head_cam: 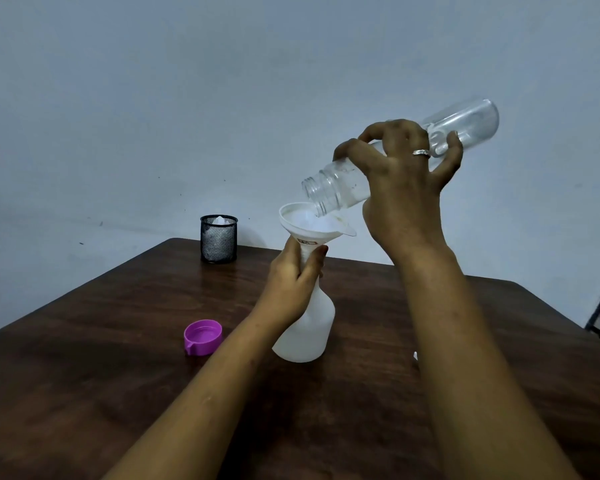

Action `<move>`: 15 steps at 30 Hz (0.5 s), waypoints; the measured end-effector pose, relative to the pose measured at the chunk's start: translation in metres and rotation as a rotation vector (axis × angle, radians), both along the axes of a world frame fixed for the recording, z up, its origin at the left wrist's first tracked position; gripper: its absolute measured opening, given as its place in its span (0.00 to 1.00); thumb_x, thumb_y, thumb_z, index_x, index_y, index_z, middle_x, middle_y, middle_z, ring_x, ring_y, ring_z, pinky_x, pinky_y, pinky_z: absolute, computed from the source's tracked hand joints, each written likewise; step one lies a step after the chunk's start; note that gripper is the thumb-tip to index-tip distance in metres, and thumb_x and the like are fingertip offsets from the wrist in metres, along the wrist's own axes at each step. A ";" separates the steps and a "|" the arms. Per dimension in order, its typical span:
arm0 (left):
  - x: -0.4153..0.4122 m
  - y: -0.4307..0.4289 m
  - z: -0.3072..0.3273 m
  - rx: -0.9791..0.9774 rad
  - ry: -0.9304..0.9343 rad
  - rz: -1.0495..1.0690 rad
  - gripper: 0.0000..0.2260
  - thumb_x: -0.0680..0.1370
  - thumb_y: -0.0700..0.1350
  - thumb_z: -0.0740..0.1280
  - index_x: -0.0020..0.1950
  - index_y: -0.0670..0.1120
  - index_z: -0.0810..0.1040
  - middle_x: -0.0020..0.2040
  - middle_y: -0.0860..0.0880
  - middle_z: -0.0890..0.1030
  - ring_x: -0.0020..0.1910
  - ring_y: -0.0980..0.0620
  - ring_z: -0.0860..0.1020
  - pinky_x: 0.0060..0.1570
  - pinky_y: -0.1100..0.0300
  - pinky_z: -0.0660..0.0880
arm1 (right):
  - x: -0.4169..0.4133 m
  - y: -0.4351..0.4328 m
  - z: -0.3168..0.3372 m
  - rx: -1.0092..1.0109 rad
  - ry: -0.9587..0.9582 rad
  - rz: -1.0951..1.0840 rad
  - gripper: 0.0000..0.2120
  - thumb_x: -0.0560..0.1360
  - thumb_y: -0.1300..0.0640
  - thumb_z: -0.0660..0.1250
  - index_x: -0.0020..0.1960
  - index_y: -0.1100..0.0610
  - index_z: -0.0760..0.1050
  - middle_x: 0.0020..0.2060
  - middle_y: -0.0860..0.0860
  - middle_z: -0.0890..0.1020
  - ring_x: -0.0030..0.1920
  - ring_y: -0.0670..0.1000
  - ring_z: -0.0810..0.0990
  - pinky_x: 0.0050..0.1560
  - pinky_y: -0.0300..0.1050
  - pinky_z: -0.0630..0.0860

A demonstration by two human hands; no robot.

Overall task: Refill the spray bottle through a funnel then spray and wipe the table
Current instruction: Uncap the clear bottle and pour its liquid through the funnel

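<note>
Broadly, a dark wooden bench (84,375) fills the lower part of the view, with a pale wall behind its far edge. Both forearms reach in from the near edge.

Largest of the things is a clear bottle (465,123), uncapped and tilted mouth-down to the left, well above the bench. The right grip (402,188) wraps around its middle from the near side, fingers spread and curled over the top and thumb underneath; a ring (422,152) shows on one finger. The bottle's open mouth sits at the right side of the funnel's rim, just over the bowl.

Next, the white spray bottle (305,334) stands upright near the middle of the bench, its spray head off. The white funnel (302,220) is planted in its neck, bowl upward, with something pale and wet-looking inside. The left grip (291,282) is closed around the funnel's stem right where it meets the spray bottle's neck, thumb on the right and fingers on the left, so the bottle's body hangs out below the grip.

A black mesh cup (219,242) stands by the far edge, with something white inside.

A purple cap (203,337) lies open side up, left of the spray bottle and apart from it.
</note>
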State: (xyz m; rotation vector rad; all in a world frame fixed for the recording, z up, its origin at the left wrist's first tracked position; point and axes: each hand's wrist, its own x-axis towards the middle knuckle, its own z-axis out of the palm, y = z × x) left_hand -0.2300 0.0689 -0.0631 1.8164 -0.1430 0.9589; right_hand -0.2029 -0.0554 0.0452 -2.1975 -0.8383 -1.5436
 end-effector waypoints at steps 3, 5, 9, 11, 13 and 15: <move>0.001 0.000 0.000 0.001 0.003 0.006 0.05 0.80 0.47 0.60 0.49 0.46 0.71 0.38 0.51 0.78 0.38 0.59 0.78 0.39 0.70 0.72 | 0.002 0.000 0.000 0.004 -0.020 0.001 0.34 0.61 0.76 0.58 0.54 0.42 0.76 0.57 0.47 0.75 0.67 0.53 0.67 0.68 0.65 0.46; 0.001 0.000 -0.001 0.002 0.001 0.003 0.04 0.80 0.47 0.60 0.48 0.47 0.71 0.38 0.51 0.78 0.37 0.60 0.77 0.38 0.72 0.72 | 0.003 -0.001 0.000 0.006 -0.029 0.007 0.35 0.60 0.76 0.58 0.54 0.42 0.75 0.57 0.46 0.75 0.67 0.53 0.67 0.68 0.65 0.46; 0.001 0.000 0.000 0.003 0.011 0.002 0.03 0.80 0.48 0.60 0.47 0.51 0.70 0.38 0.52 0.78 0.38 0.60 0.77 0.38 0.72 0.72 | 0.004 0.000 0.000 0.009 -0.051 -0.001 0.34 0.61 0.76 0.58 0.55 0.42 0.75 0.58 0.45 0.74 0.68 0.52 0.66 0.69 0.65 0.46; 0.001 0.001 0.000 -0.004 0.019 -0.010 0.02 0.80 0.48 0.60 0.48 0.52 0.70 0.39 0.53 0.78 0.39 0.58 0.78 0.39 0.72 0.72 | 0.004 0.000 0.000 0.023 -0.073 -0.002 0.33 0.63 0.74 0.57 0.55 0.42 0.76 0.59 0.45 0.74 0.69 0.51 0.65 0.69 0.65 0.45; 0.000 0.002 0.001 -0.014 0.029 -0.039 0.01 0.80 0.49 0.60 0.49 0.53 0.70 0.40 0.54 0.79 0.40 0.58 0.79 0.40 0.72 0.73 | 0.004 0.001 0.000 0.040 -0.097 -0.007 0.31 0.65 0.71 0.53 0.54 0.41 0.76 0.61 0.46 0.74 0.70 0.52 0.64 0.70 0.64 0.45; -0.001 0.002 0.001 -0.025 0.033 -0.063 0.02 0.80 0.49 0.60 0.52 0.52 0.70 0.40 0.55 0.79 0.39 0.60 0.79 0.40 0.72 0.73 | 0.005 0.001 0.000 0.043 -0.114 -0.007 0.30 0.66 0.67 0.47 0.54 0.41 0.76 0.62 0.47 0.74 0.70 0.53 0.64 0.71 0.63 0.44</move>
